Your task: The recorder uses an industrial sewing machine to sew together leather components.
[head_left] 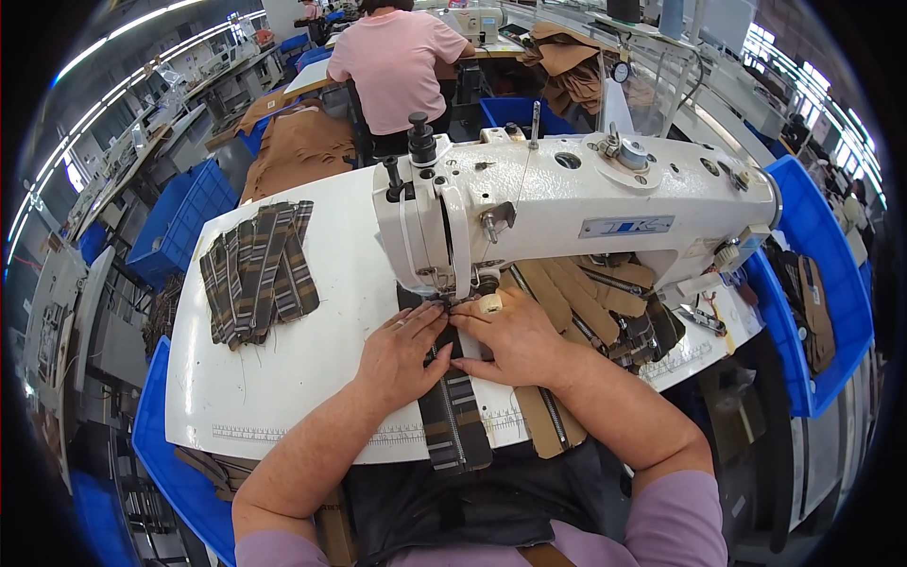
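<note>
A dark striped fabric strip with a zipper (453, 416) runs from beneath the presser foot of a white sewing machine (557, 189) toward me and hangs over the table's front edge. My left hand (402, 354) holds the strip's left side, fingertips close to the needle and thumb on the zipper. From the other side my right hand (510, 338) grips the same strip, with a pale wrap (489, 303) around one finger. The fabric right under the presser foot is hidden by my fingers. Beneath my right forearm lies a tan strip with a zipper (550, 420).
Striped fabric pieces (260, 274) lie on the white table (312, 378) at left. Tan zippered pieces (586, 302) are heaped under the machine arm, near thread snips (701, 318). Blue bins (836, 312) flank the table. A person in pink (397, 71) sits ahead.
</note>
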The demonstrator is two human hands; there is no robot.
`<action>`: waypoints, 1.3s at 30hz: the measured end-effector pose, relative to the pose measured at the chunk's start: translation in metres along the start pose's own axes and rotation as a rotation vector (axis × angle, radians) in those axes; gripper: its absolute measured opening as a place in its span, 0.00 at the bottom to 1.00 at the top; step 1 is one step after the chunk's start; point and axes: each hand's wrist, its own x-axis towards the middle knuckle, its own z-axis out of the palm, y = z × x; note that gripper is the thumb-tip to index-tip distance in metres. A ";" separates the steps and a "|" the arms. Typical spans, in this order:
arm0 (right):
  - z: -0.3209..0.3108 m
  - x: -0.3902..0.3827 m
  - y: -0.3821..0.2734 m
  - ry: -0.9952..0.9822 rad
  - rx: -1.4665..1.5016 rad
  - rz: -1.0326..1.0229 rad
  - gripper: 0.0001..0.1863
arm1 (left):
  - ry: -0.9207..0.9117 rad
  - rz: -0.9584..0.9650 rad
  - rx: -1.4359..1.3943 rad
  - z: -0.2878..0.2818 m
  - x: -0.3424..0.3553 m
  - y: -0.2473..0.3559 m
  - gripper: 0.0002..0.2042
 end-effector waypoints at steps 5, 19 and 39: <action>0.001 0.000 0.000 -0.018 -0.010 0.009 0.27 | 0.008 -0.012 -0.020 0.000 0.000 -0.002 0.19; -0.001 0.003 -0.003 -0.051 -0.040 0.016 0.27 | -0.048 -0.053 -0.036 0.000 -0.001 -0.003 0.21; -0.002 0.005 -0.008 -0.095 -0.079 0.042 0.24 | -0.093 -0.090 -0.043 0.003 -0.001 -0.008 0.22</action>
